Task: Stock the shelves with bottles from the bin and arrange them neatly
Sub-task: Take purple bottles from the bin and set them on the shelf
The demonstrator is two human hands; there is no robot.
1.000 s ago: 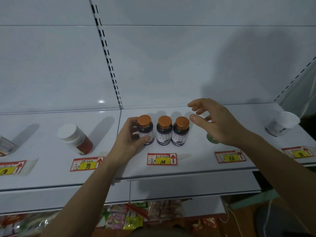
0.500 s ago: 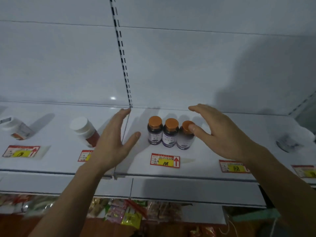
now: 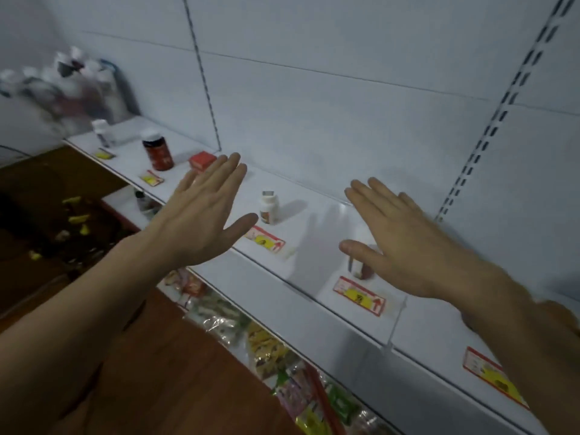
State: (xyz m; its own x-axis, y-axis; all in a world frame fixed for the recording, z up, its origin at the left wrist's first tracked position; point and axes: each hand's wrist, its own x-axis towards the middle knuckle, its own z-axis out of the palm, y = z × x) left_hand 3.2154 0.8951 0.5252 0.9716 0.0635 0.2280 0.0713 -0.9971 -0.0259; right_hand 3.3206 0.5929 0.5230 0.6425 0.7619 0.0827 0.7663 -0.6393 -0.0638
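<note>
Bottles: the three orange-capped ones that stood in a row at frame centre half a second ago are no longer in sight, because the view has swung left and now looks along the white shelf [image 3: 317, 265] on a slant from lower right to upper left. What shows on it now is a small white bottle [image 3: 269, 207] standing upright near the middle of the frame, a dark red bottle with a white cap [image 3: 158, 151] further along toward the upper left, a small red box [image 3: 201, 159] just beside it, and a little white-capped bottle [image 3: 101, 132] beyond that. A blurred cluster of white-capped bottles [image 3: 67, 86] sits in the upper left corner; the blur makes it hard to say what holds them.

The left hand [image 3: 204, 215], which half a second ago was open beside the row, hovers over the shelf edge at centre left, its fingers [image 3: 224, 174] straight and close together, thumb spread, gripping nothing. The right hand [image 3: 408, 243] has come off the orange cap it was touching and hovers flat at centre right, fingers [image 3: 370, 196] straight and slightly apart, empty. Under its palm a dark reddish object, perhaps a bottle, peeks out, mostly hidden.

Red-and-yellow price tags [image 3: 359, 296] run along the shelf front. Packaged snacks [image 3: 266, 346] lie on the shelf below, at bottom centre.
</note>
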